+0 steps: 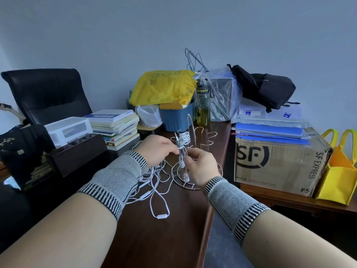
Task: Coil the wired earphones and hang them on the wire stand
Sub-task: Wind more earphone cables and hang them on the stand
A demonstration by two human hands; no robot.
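Observation:
A coiled white earphone bundle (183, 137) hangs at one arm of the gold wire stand (202, 140), its earbuds dangling down to about (185, 176). My left hand (157, 149) pinches the cable just below the coil. My right hand (201, 167) holds the hanging cable a little lower, fingers curled round it. More loose white earphones (158, 194) lie tangled on the dark wooden desk (154, 238) below my left wrist, one inline remote at the near end.
A stack of books (116, 126), a white box and a dark tray stand at the left. A blue bin (177, 118) with a yellow bag and a bottle (202, 105) sit behind the stand. A cardboard box (278, 161) stands right.

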